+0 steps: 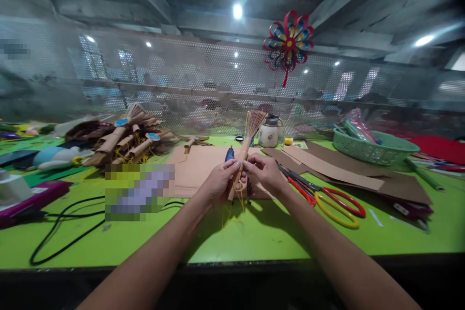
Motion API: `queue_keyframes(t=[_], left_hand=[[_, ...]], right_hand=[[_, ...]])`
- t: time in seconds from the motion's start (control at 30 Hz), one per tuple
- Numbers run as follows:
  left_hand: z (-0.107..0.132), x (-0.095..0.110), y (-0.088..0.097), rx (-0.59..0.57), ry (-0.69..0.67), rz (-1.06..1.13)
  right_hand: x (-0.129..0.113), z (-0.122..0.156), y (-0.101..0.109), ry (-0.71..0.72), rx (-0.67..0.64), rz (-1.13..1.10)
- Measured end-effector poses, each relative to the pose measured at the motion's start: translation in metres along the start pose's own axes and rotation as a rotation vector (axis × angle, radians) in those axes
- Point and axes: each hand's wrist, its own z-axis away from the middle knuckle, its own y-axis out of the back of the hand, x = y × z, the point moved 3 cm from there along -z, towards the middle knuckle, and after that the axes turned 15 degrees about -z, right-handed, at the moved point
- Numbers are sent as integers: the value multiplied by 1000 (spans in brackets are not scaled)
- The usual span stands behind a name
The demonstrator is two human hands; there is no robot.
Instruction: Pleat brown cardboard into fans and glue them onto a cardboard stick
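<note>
Both hands meet above the middle of the green table (pixel 254 237). My left hand (pixel 218 181) and my right hand (pixel 267 172) pinch the rolled handle of a small brown paper broom (pixel 250 131), whose fanned bristles point away from me. Thin yellow string (pixel 240 193) hangs from the handle between my fingers. The fingers of both hands are closed on the handle. A blue object (pixel 229 154) sits just behind my left hand.
A pile of finished paper brooms (pixel 127 138) lies at the left. Red and yellow scissors (pixel 327 196) and brown card sheets (pixel 337 169) lie right of my hands. A green basket (pixel 374 147), a jar (pixel 269 133), a black cable (pixel 61 223) and a mesh screen (pixel 203 92) surround them.
</note>
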Motion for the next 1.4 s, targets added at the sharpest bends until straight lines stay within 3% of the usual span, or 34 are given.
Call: queue_keyframes(t=[0.1, 0.23, 0.5, 0.6, 0.73, 0.87, 0.93, 1.23, 1.4], left_hand=[[0, 3, 3, 56, -54, -49], [-2, 6, 10, 252, -168, -230], [13, 10, 2, 581, -531, -1199], [16, 10, -3, 628, -559, -1342], [11, 8, -3, 550, -542, -1078], [1, 2, -5, 212, -280, -481], [0, -1, -7, 97, -165, -278], [4, 1, -7, 56, -37, -121], [5, 4, -9, 45, -55, -80]], right_hand=[[0, 0, 0, 16, 12, -36], [-2, 0, 6, 86, 185, -26], [2, 3, -8, -51, 156, -258], [6, 3, -8, -56, 187, -254], [8, 1, -4, -61, 143, -266], [9, -1, -1, -79, 89, -340], [7, -1, 0, -69, 78, -342], [3, -1, 0, -110, 36, -429], [7, -1, 2, -96, 53, -456]])
